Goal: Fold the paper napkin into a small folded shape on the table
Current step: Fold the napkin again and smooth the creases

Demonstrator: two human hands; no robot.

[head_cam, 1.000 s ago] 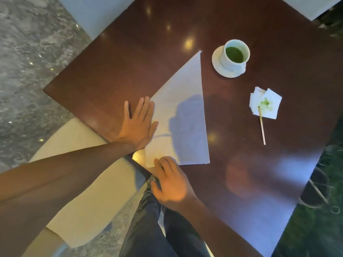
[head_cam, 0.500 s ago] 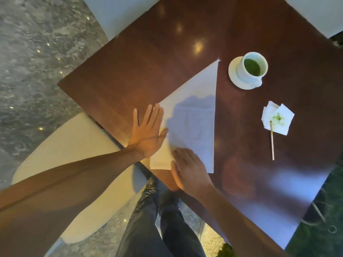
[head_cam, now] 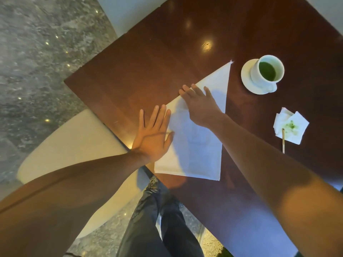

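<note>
desk (head_cam: pixel 167 52): dark, glossy wood, sitting cornerwise to me and throwing back ceiling lights; it is carrying everything here.
room: speckled stone floor is showing beyond the desk edge, with a pale cushioned seat (head_cam: pixel 70 145) tucked against the near-left side.
napkin (head_cam: pixel 200 149): lying flat as a long white triangle near the person's corner of the desk, its long axis running from the broad near end up to a sharp tip pointing toward the cup.
left hand (head_cam: pixel 154 138): lying flat with fingers straight and spread, palm down on the desk, its thumb side pressing the napkin's left slanted edge; gripping nothing.
right hand (head_cam: pixel 200 106): reaching across the upper half of the napkin, fingers extended flat along that same slanted edge, pressing, not pinching.
key relation: the tip is lying just past the right hand, so that hand looks nearer for the next fold.
cup (head_cam: pixel 267 73): white, on a saucer, holding green drink, near the tip.
stained tissue (head_cam: pixel 289 127): crumpled, well apart, a stick beside it.
</note>
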